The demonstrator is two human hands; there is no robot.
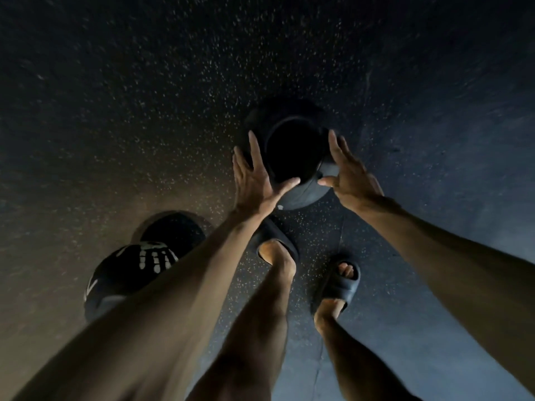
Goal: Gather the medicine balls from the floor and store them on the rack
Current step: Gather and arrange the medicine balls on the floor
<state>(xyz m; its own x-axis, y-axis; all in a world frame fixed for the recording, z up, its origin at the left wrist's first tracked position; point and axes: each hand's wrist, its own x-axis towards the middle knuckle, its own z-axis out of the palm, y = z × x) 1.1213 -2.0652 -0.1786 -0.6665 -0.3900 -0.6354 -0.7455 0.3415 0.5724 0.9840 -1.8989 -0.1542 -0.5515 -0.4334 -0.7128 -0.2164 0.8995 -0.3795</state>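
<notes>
Ball [292, 151] lies on the speckled floor [144, 111], just ahead of the sandals [341, 282]. I log left hand [254, 178] and right hand [348, 175] flanking it, fingers spread wide and straight; contact I cannot confirm. Printed ball [130, 273] sits lower left, well apart.

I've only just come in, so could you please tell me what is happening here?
A person bends over a dark speckled floor and reaches with both bare hands for a dark medicine ball. The left hand and right hand are open, fingers spread, one on each side of it, with no grip closed yet. A second ball with a white print lies to the person's left. No rack is in view.
</notes>
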